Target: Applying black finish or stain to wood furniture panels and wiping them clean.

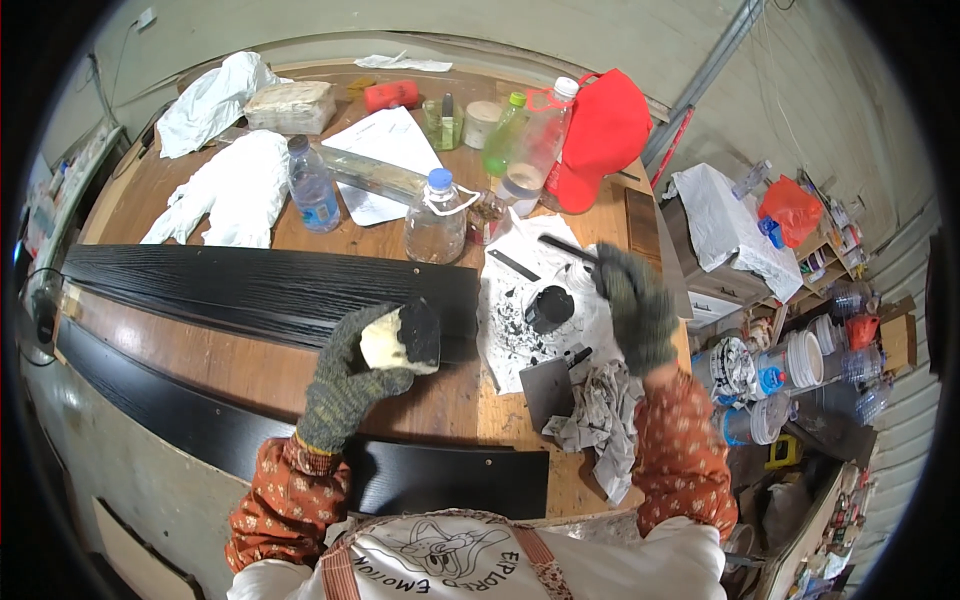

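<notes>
- The wooden table (pixel 250 350) carries everything within reach; the better working spot looks to be its right half.
- Two black panels, the far panel (pixel 250 290) and the near panel (pixel 440 475), run left to right; sleeves are best held clear of their faces.
- A white cloth (pixel 590 335) on the right is flecked with black; crumbs are best let fall there.
- The left hand (pixel 345 385), gloved, is clamped around the block below, over the far panel's right end.
- The right hand (pixel 635 315), gloved and blurred, appears closed on a slim tool above the cloth's right edge.
- A crumpled grey rag (pixel 600 415) lies near right, handy for wiping.
- The cream block (pixel 385 345), perhaps sponge, has a blackened right side; a grip on its clean part should spare the glove.
- A flat dark scraper (pixel 547 392) lies left of the rag.
- The slim dark tool (pixel 568 248) points left; a light, steady hold should limit spatter.
- A round black mass (pixel 550 310), pot or heap, sits on the cloth.
</notes>
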The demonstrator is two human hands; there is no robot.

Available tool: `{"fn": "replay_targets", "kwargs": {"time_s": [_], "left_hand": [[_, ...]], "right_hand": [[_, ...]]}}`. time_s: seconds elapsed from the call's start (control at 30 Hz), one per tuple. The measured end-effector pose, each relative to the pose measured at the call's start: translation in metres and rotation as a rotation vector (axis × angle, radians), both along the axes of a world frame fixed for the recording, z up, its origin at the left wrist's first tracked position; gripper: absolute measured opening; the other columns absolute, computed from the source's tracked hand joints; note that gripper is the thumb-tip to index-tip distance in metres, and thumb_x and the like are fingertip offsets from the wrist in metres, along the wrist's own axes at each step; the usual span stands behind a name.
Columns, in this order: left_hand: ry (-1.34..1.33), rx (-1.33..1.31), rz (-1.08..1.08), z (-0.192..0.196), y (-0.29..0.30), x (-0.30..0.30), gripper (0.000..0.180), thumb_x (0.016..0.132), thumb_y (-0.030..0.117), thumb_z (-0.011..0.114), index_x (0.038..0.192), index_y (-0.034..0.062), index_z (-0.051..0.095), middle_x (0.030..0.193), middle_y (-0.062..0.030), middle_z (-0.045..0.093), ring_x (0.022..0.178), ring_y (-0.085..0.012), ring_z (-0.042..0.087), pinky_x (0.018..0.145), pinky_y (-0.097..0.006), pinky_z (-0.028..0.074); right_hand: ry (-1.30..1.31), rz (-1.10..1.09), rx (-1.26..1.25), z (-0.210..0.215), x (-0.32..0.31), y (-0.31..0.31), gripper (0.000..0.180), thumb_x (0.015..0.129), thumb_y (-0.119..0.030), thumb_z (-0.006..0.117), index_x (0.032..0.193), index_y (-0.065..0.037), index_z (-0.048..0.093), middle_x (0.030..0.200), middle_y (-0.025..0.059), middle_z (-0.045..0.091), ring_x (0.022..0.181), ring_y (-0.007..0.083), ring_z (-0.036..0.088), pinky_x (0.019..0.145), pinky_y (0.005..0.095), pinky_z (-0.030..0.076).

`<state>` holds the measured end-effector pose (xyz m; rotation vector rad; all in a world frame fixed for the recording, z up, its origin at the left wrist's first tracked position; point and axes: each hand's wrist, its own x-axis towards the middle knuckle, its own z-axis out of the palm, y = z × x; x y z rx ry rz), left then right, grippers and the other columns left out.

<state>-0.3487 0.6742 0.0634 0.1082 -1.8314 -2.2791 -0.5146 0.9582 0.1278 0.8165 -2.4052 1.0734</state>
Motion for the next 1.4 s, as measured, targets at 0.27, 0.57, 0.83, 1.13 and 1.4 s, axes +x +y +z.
{"fn": "replay_targets", "kwargs": {"time_s": [0.27,0.57,0.83,1.13,1.4], "left_hand": [[-0.106,0.063,0.128,-0.017,-0.010,0.030,0.074,0.063,0.013,0.086,0.128,0.0070,0.053,0.120,-0.0077,0.056,0.112,-0.0208,0.054,0.097,-0.035,0.046],[-0.169,0.054,0.227,-0.035,-0.015,0.051,0.073,0.063,0.009,0.085,0.127,0.0053,0.051,0.117,-0.0089,0.061,0.106,-0.0210,0.060,0.091,-0.034,0.051],[-0.174,0.059,0.224,-0.027,-0.014,0.045,0.076,0.061,0.008,0.085,0.128,0.0056,0.051,0.118,-0.0094,0.059,0.107,-0.0215,0.059,0.091,-0.034,0.051],[-0.198,0.013,0.223,-0.023,-0.013,0.052,0.074,0.062,0.013,0.087,0.128,0.0077,0.052,0.119,-0.0100,0.057,0.110,-0.0232,0.056,0.095,-0.037,0.048],[-0.145,0.000,0.223,-0.028,-0.019,0.055,0.073,0.063,0.013,0.086,0.127,0.0066,0.052,0.118,-0.0097,0.057,0.109,-0.0228,0.057,0.094,-0.037,0.049]], "right_hand": [[-0.177,-0.014,0.073,-0.041,-0.137,-0.057,0.027,0.090,-0.027,0.056,0.102,-0.006,0.068,0.087,0.0146,0.069,0.082,0.0275,0.066,0.076,0.0369,0.050],[-0.860,-0.099,-0.006,-0.093,-0.193,-0.122,0.026,0.082,-0.027,0.066,0.085,-0.001,0.068,0.071,0.0123,0.066,0.060,0.0230,0.063,0.054,0.0361,0.049],[-0.464,-0.285,0.121,-0.143,-0.217,-0.109,0.053,0.058,-0.030,0.089,0.088,0.005,0.063,0.063,0.0085,0.061,0.047,0.0165,0.056,0.042,0.0297,0.045],[-0.684,-0.268,0.204,-0.096,-0.174,-0.132,0.091,0.055,-0.034,0.088,0.126,0.002,0.045,0.108,0.0244,0.062,0.104,0.0346,0.061,0.091,0.0388,0.046],[-0.658,-0.113,0.045,-0.072,-0.182,-0.097,0.078,0.060,-0.022,0.089,0.118,0.005,0.046,0.074,0.0100,0.062,0.047,0.0150,0.055,0.043,0.0287,0.044]]}}
